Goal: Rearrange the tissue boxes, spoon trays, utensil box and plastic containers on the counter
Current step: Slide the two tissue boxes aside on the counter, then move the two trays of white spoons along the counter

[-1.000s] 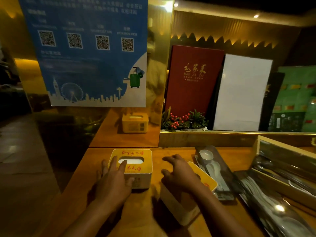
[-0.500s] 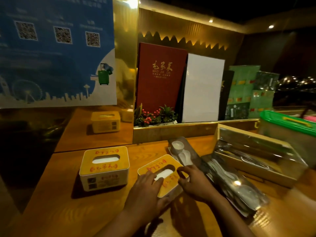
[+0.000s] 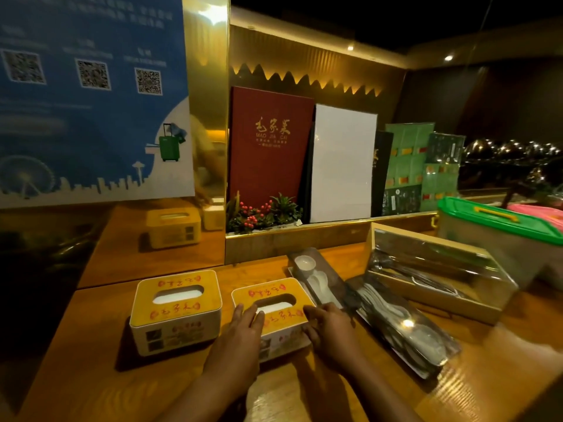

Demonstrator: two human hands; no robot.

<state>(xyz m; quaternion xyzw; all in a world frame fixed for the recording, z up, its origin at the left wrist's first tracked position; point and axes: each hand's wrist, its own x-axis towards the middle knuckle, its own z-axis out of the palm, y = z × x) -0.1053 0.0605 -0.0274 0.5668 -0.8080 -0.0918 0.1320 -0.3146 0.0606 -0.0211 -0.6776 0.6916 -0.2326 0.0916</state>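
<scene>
Head view: wooden counter (glossy, dimly lit) backed by gold panel.

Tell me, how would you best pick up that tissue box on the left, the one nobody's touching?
Probably by its two short white side walls, coming down from above with a hand on each end. The left tissue box stands flat and upright, with bare counter to its left; the gap to the right tissue box looks narrow. Its yellow lid may simply lift off, so avoid gripping there.
</scene>
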